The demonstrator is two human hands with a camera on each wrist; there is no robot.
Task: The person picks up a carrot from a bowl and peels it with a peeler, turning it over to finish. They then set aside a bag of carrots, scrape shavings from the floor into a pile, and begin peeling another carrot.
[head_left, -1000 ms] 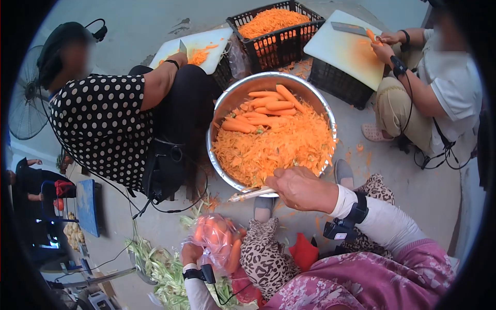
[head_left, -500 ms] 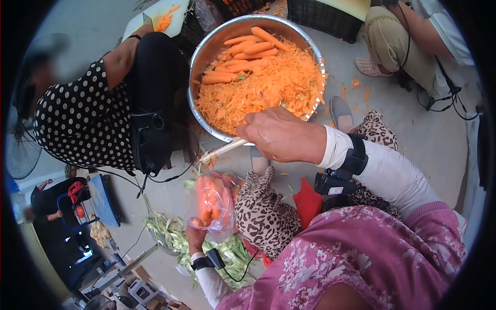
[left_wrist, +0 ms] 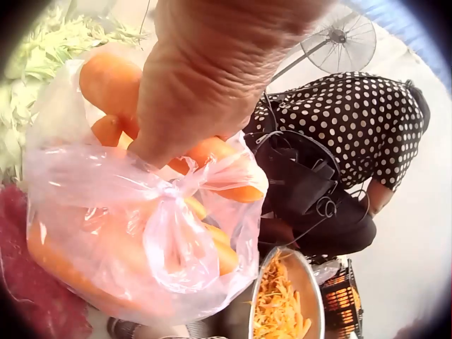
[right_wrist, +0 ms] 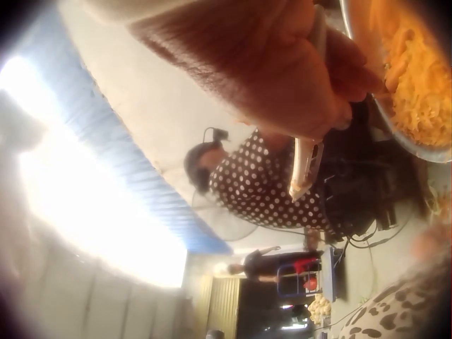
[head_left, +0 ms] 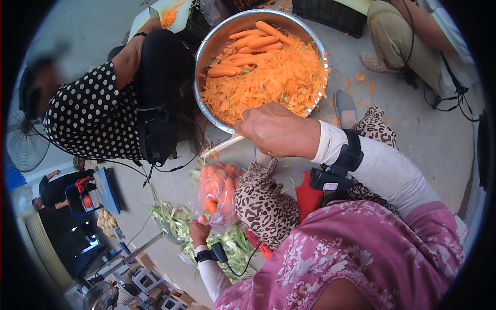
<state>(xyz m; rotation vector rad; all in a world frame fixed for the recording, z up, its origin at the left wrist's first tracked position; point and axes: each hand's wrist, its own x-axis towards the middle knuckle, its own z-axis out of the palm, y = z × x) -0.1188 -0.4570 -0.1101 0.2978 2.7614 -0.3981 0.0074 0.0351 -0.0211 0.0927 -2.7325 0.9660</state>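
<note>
Carrot bag [head_left: 217, 192]: thin film, likely heavy, tearable.
Left hand [head_left: 199, 231]: clenched on neck, likely best hold.
Right hand [head_left: 276, 129]: clasps white-handled tool [head_left: 222, 146].

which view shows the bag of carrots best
Left wrist view: the bag of carrots fills the frame, knot and carrots clear. Head view shows it small, gripped by the left hand. Right wrist view shows nothing clear of it.

— What is the bag [left_wrist: 141, 233] made of?
— Thin clear plastic is seen, glossy and crinkled.
— And the bowl [head_left: 214, 44]?
— Polished metal is shown, smooth and shiny. The tool handle [head_left: 222, 146] is taken for pale, smooth plastic; the floor [head_left: 413, 134] is seen as matt, rough concrete.
</note>
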